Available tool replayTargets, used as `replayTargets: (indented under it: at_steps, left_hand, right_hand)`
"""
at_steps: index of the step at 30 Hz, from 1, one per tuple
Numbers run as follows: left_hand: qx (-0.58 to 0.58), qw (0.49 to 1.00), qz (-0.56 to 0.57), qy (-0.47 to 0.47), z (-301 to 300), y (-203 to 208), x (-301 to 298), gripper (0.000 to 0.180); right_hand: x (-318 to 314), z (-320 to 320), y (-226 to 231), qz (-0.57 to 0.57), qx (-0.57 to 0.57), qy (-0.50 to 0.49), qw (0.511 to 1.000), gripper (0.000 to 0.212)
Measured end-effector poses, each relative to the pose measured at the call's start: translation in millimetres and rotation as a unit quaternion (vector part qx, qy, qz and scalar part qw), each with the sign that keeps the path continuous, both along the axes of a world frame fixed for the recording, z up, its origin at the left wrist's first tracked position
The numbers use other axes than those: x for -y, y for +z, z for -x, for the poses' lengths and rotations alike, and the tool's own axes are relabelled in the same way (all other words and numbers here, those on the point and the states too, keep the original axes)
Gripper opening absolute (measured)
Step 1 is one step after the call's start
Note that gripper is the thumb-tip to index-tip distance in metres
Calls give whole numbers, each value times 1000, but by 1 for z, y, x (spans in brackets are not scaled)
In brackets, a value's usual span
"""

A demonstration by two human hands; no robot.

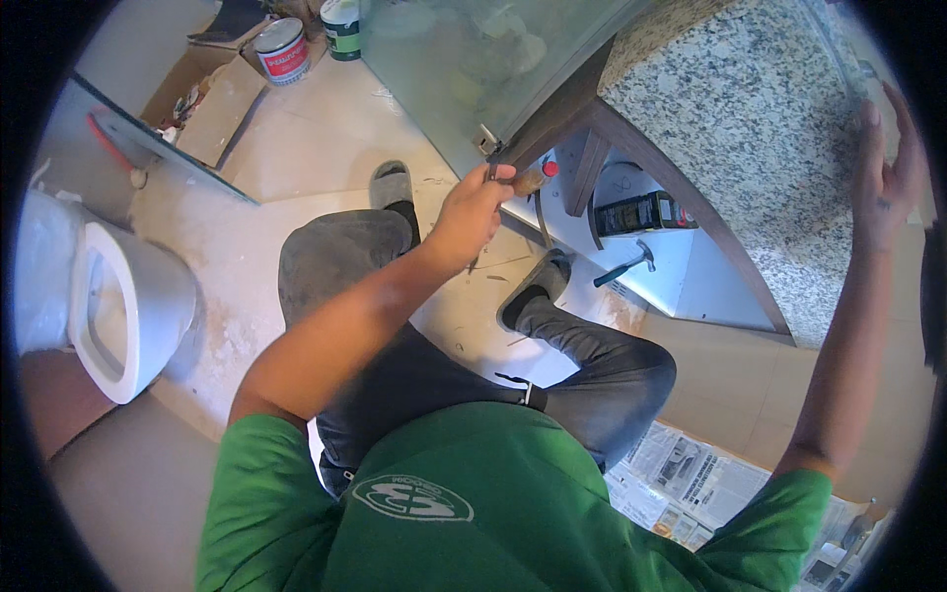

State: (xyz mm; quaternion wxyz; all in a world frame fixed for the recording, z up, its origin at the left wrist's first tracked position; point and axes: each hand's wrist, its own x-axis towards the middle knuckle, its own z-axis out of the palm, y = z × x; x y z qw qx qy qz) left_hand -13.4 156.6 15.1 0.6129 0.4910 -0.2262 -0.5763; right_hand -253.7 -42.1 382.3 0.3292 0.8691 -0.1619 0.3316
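My left hand (472, 219) is closed at the front edge of a brown-framed cabinet (681, 192), just below a metal hinge (487, 141). A small dark piece shows at its fingertips; I cannot make out what it is. Close beside those fingers is a small amber bottle (530, 182) with a red cap. My right hand (885, 178) rests with fingers stretched out against the far right edge of the speckled granite countertop (740, 128). Inside the cabinet lie a hammer (624, 264) with a dark green handle and a black container (639, 213).
A frosted glass door (464, 59) stands open from the cabinet. On the left is a white toilet (123, 311), near a glass panel (168, 148). Farther back are a cardboard box (222, 113) and two paint cans (281, 49). Newspaper (681, 474) covers floor at lower right.
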Motion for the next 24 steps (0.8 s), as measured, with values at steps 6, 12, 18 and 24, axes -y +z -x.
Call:
replayTargets:
  at_steps: [6, 12, 18, 24]
  left_hand:
    - [-61, 991, 115, -20, 21, 27, -28, 49]
    - [-110, 983, 148, 26, 47, 43, -37, 51]
    - [-118, 985, 123, 34, 71, 42, -44, 57]
    - [-40, 990, 137, -14, 77, 10, -41, 59]
  right_hand:
    - [-100, 12, -113, -311, -77, 77, 944, 21]
    - [-182, -13, -229, -648, -72, 12, 758, 75]
    - [-219, -45, -268, -684, -1, 32, 729, 106]
    - [-218, -37, -294, -709, 68, 0, 702, 95]
